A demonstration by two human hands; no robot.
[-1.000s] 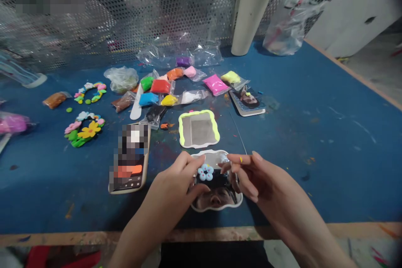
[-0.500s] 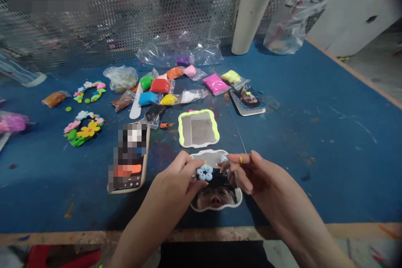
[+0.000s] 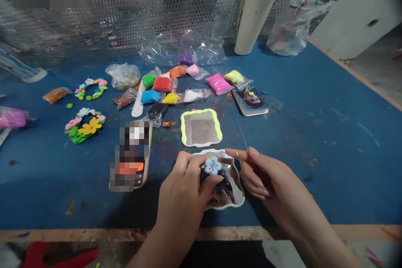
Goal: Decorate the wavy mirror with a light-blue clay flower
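Observation:
My left hand (image 3: 182, 190) pinches a light-blue clay flower (image 3: 212, 166) with pink marks on its petals between thumb and index finger. Beneath it lies a wavy-edged, white-framed mirror (image 3: 238, 194), partly covered by my hands. My right hand (image 3: 266, 176) points its index finger at the flower, while its other fingers bend inward. A small yellow bit (image 3: 237, 154) sticks to that index finger. Just beyond is a second frame (image 3: 201, 127), its edge lined with yellow-green clay.
Bagged coloured clay (image 3: 162, 83) and a white spatula (image 3: 137, 104) lie further back. A phone (image 3: 146, 171) is at the left, near two decorated clay rings, the closer one (image 3: 91, 126) bearing a yellow flower. A tumbler (image 3: 259, 16) stands at the back.
The flower has turned so that its petals face up, and it has moved slightly right with my left hand. My right index finger has straightened and come close to it.

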